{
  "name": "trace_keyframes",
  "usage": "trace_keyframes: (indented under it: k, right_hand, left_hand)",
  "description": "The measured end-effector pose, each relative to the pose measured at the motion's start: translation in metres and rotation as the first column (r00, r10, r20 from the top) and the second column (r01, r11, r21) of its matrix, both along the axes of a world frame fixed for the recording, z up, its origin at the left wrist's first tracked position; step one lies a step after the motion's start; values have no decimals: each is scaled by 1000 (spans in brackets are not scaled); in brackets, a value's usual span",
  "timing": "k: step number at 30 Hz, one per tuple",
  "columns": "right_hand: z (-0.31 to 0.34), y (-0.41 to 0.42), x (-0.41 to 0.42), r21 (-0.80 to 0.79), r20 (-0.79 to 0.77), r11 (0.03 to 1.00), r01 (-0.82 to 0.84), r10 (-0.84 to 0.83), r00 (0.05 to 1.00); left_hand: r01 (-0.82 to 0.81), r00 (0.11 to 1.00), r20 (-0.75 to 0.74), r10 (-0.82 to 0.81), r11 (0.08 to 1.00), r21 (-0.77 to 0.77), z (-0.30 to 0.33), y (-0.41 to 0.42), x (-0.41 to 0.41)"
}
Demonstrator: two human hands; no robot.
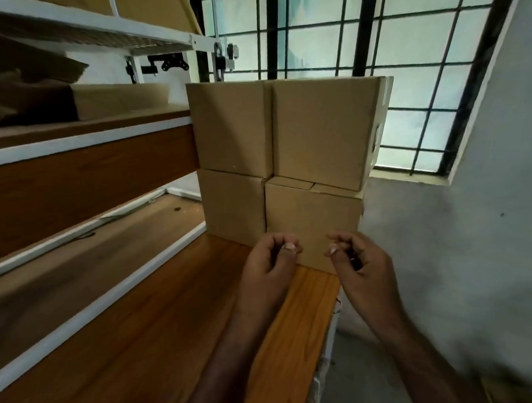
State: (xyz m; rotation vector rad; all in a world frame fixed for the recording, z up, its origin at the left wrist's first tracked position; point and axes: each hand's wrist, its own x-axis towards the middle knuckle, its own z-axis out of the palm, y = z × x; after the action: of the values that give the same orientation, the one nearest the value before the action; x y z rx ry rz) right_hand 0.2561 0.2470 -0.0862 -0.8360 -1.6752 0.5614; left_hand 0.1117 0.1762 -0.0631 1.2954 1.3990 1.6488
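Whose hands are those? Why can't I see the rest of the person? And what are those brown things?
There is just one picture. It comes from a camera worn on a person's head, looking forward and down. That is why you see only their arms, as if they were your own.

The left hand and the right hand are side by side with their fingers curled in. Neither one holds anything.

The brown things are four cardboard boxes, stacked two on two at the end of a wooden shelf. The lower right box is nearest the hands, with the lower left box beside it. The upper left box and the upper right box sit on top. Behind the stack is a window with dark bars.
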Motion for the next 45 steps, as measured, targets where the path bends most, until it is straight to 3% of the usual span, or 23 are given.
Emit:
trace_keyframes:
  k: [8,12,16,21,27,32,35,41,45]
  right_hand:
    - [13,107,23,40,-6,996,85,-85,996]
    - [24,176,50,47,-82,994,97,-93,992]
    - [34,260,75,36,-141,998,57,-52,989]
    - [48,357,95,34,-189,999,15,-8,982]
    - [55,450,87,61,-209,998,8,5,978]
    - [62,483,83,27,-230,1000,9,-2,973]
    - [62,489,80,-4,-249,1000,-12,11,968]
    - [63,493,74,-152,-306,975,-160,108,946]
    - [66,487,75,-146,-372,970,-194,127,919]
  left_hand:
    - [15,999,-29,-13,999,47,10,107,27]
    - [-21,996,-81,29,996,92,15,172,63]
    - [-210,975,-41,217,969,132,22,232,108]
    - [-462,836,-208,508,856,231,29,299,152]
    - [-647,731,-102,675,733,212,26,341,168]
    - [-691,675,-159,720,693,204,14,357,168]
    - [-688,689,-137,711,702,183,16,358,167]
    - [-707,657,-166,736,677,204,16,361,172]
    - [-721,650,-129,749,661,207,19,361,170]
